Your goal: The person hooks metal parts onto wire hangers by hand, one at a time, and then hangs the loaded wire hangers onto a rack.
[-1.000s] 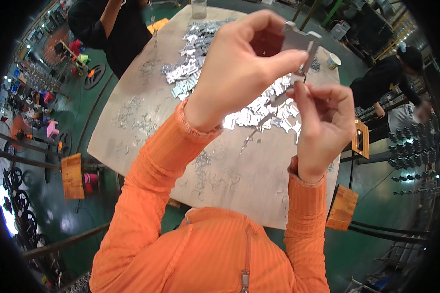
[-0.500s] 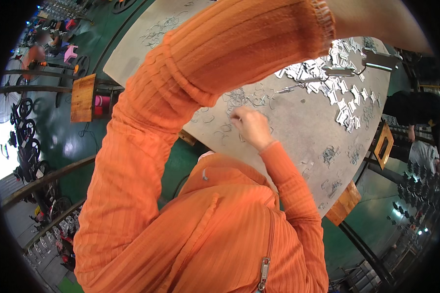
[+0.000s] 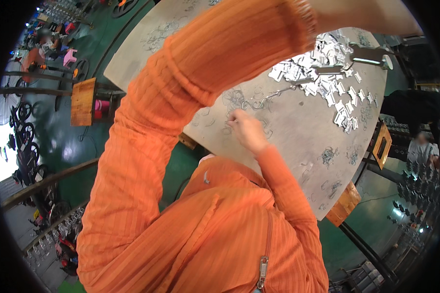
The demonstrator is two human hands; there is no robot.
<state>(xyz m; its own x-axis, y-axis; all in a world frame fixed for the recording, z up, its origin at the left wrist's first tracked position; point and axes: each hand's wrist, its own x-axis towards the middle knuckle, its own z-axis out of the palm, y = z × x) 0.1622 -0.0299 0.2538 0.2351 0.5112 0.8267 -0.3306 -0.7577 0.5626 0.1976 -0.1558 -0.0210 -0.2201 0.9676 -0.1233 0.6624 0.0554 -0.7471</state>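
Observation:
My right hand is over the near edge of the table, its fingers curled and pinched together. Whatever sits between the fingertips is too small to make out. Thin curved wire hooks lie just beyond it. A strand of linked wire pieces slants from near these hooks up to flat grey metal plates at the upper right. My left arm, in an orange ribbed sleeve, crosses high over the table. Its bare forearm runs off at the upper right, so the hand is out of sight.
The large grey table carries a heap of shiny metal brackets and several scattered wire-hook bunches. Wooden stools stand at its sides. A person in dark clothing is at the right. Dark parts hang at the far right.
My left forearm has shifted slightly up and left. The linked strand has moved left, its lower end closer to my right hand. My right hand has moved only a little.

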